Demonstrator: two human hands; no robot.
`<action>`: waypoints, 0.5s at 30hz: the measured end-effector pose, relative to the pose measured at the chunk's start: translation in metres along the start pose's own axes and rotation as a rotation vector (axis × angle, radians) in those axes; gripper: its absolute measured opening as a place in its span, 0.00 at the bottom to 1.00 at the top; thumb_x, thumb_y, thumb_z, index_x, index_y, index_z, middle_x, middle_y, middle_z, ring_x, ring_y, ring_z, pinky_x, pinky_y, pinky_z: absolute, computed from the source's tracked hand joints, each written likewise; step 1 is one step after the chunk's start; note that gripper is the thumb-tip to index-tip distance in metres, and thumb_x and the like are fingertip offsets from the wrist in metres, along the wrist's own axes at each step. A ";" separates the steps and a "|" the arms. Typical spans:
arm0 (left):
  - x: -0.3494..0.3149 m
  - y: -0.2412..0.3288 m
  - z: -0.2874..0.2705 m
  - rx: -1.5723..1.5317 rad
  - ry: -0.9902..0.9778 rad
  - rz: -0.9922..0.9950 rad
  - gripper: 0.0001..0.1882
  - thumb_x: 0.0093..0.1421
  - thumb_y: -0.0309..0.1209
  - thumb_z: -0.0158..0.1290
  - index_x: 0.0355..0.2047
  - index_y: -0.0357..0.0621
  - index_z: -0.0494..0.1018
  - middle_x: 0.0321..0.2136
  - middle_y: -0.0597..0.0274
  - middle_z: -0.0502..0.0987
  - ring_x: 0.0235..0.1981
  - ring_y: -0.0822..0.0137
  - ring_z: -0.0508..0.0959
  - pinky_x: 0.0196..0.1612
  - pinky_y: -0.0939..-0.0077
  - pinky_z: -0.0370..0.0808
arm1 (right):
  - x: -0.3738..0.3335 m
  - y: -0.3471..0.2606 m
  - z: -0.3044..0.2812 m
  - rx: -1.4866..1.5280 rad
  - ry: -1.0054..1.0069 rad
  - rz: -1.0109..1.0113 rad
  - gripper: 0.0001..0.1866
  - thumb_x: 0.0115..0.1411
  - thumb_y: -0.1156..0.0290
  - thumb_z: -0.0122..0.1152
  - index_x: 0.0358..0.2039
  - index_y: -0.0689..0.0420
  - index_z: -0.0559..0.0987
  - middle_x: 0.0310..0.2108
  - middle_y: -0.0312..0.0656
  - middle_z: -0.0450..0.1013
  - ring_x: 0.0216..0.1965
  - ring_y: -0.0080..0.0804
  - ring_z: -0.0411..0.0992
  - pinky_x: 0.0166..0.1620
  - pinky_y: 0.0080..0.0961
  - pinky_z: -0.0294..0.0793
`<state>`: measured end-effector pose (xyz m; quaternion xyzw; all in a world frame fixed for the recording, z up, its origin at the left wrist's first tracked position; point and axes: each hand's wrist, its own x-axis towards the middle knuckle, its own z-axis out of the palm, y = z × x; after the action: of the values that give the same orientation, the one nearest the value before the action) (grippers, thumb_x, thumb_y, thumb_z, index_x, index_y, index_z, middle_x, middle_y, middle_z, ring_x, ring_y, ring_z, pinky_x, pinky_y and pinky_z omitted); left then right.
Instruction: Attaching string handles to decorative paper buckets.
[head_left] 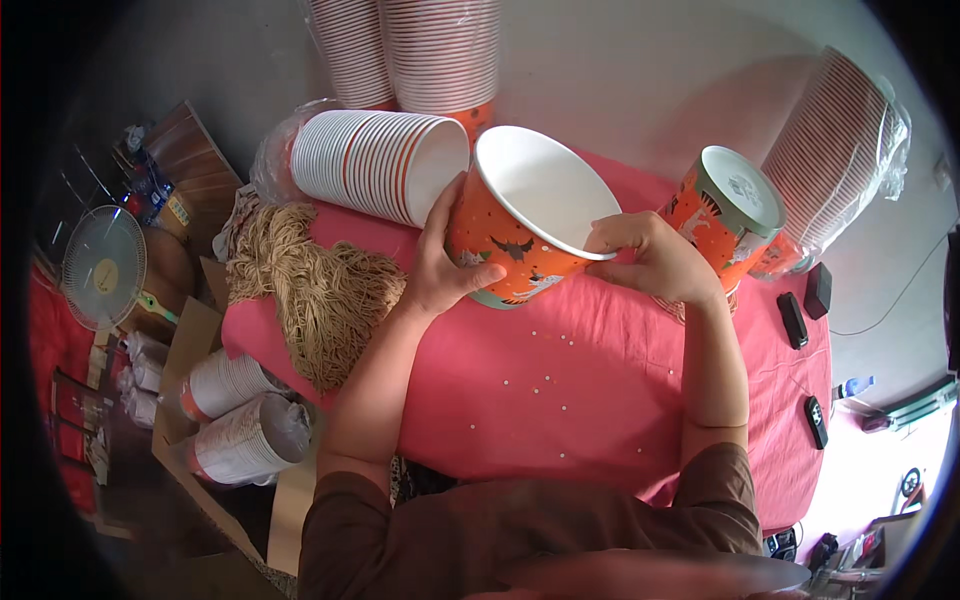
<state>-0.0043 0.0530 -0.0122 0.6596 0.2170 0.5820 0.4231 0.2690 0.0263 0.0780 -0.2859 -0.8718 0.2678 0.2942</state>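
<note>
Above the pink-covered table (480, 350) I hold an orange paper bucket (520, 258) with a white inside and rim, a printed bat and a green band at its base. It is tilted, its mouth facing up. My left hand (445, 265) grips the bucket's left side, thumb across the printed front. My right hand (660, 262) pinches the rim on the right; whether anything small is between its fingers I cannot tell. Just right of that hand, a similar bucket (730, 215) stands upside down, green base up. A bundle of tan cords (325, 290) lies left of my left arm.
Nested buckets (370, 165) lie sideways behind my left hand. Tall wrapped stacks stand at the back (440, 55) and back right (830, 150). Several small white bits dot the cloth. Dark devices (792, 320) line the right edge. A cardboard box (190, 380) at left holds more stacks.
</note>
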 end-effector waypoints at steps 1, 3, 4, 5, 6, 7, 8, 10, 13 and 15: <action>0.000 -0.002 0.000 0.030 0.004 0.033 0.64 0.43 0.54 0.73 0.69 0.34 0.47 0.65 0.49 0.58 0.68 0.55 0.58 0.69 0.58 0.58 | 0.000 -0.001 0.000 0.005 -0.014 0.028 0.09 0.53 0.80 0.67 0.36 0.65 0.81 0.32 0.44 0.80 0.35 0.33 0.77 0.42 0.28 0.76; 0.000 -0.003 -0.001 0.059 0.009 0.066 0.64 0.43 0.54 0.72 0.69 0.34 0.48 0.65 0.48 0.58 0.67 0.54 0.59 0.68 0.58 0.59 | 0.002 -0.004 -0.001 0.010 -0.028 0.056 0.09 0.54 0.78 0.68 0.35 0.65 0.81 0.31 0.44 0.79 0.35 0.32 0.77 0.42 0.28 0.76; 0.001 -0.003 -0.003 0.249 -0.008 0.171 0.63 0.43 0.55 0.72 0.68 0.35 0.49 0.65 0.46 0.59 0.67 0.51 0.60 0.68 0.56 0.59 | 0.002 -0.005 -0.001 0.064 -0.081 0.084 0.11 0.55 0.74 0.69 0.37 0.64 0.81 0.32 0.43 0.79 0.36 0.31 0.77 0.44 0.28 0.76; 0.001 -0.003 -0.004 0.439 -0.024 0.275 0.62 0.44 0.56 0.71 0.68 0.35 0.51 0.65 0.45 0.59 0.66 0.49 0.60 0.67 0.54 0.60 | 0.004 -0.006 -0.001 0.118 -0.134 0.111 0.13 0.56 0.70 0.70 0.39 0.64 0.80 0.33 0.42 0.79 0.38 0.30 0.77 0.45 0.27 0.75; 0.001 -0.002 -0.003 0.436 -0.026 0.275 0.62 0.44 0.56 0.71 0.68 0.35 0.51 0.65 0.45 0.59 0.66 0.49 0.60 0.67 0.54 0.60 | 0.003 -0.006 0.000 0.117 -0.132 0.113 0.13 0.56 0.70 0.70 0.39 0.64 0.80 0.33 0.42 0.79 0.38 0.30 0.77 0.45 0.27 0.75; 0.000 -0.001 0.000 0.663 -0.005 0.435 0.61 0.44 0.56 0.70 0.68 0.36 0.52 0.65 0.43 0.59 0.66 0.46 0.61 0.66 0.52 0.60 | 0.003 -0.004 0.003 0.260 -0.064 0.091 0.18 0.57 0.63 0.69 0.42 0.64 0.80 0.35 0.41 0.78 0.40 0.29 0.76 0.46 0.27 0.74; 0.000 0.000 0.002 0.890 0.017 0.595 0.60 0.44 0.57 0.70 0.67 0.37 0.53 0.65 0.42 0.58 0.65 0.43 0.61 0.65 0.49 0.60 | 0.002 -0.001 0.006 0.403 0.005 0.067 0.24 0.58 0.56 0.69 0.45 0.63 0.79 0.38 0.40 0.77 0.42 0.29 0.75 0.47 0.27 0.72; -0.002 -0.004 0.009 0.956 0.020 0.701 0.57 0.43 0.57 0.69 0.67 0.46 0.55 0.66 0.44 0.57 0.67 0.43 0.59 0.65 0.42 0.57 | 0.005 0.003 0.006 0.502 0.152 0.088 0.29 0.66 0.55 0.59 0.57 0.65 0.70 0.48 0.45 0.76 0.45 0.31 0.76 0.53 0.29 0.72; -0.015 -0.003 0.027 1.013 -0.018 0.732 0.56 0.41 0.54 0.71 0.68 0.56 0.56 0.68 0.54 0.55 0.70 0.51 0.55 0.67 0.40 0.53 | 0.008 0.015 0.010 0.867 0.284 0.109 0.34 0.71 0.50 0.46 0.65 0.66 0.59 0.57 0.52 0.70 0.52 0.38 0.74 0.57 0.35 0.71; -0.020 -0.007 0.030 1.068 -0.072 0.771 0.53 0.41 0.50 0.73 0.66 0.56 0.58 0.67 0.57 0.57 0.69 0.54 0.58 0.66 0.36 0.52 | 0.010 0.009 0.016 1.080 0.269 0.122 0.34 0.71 0.50 0.47 0.65 0.64 0.59 0.60 0.51 0.67 0.57 0.38 0.70 0.60 0.36 0.68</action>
<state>0.0206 0.0321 -0.0280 0.8282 0.2099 0.4820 -0.1940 0.2551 0.0349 0.0651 -0.1763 -0.5476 0.6540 0.4912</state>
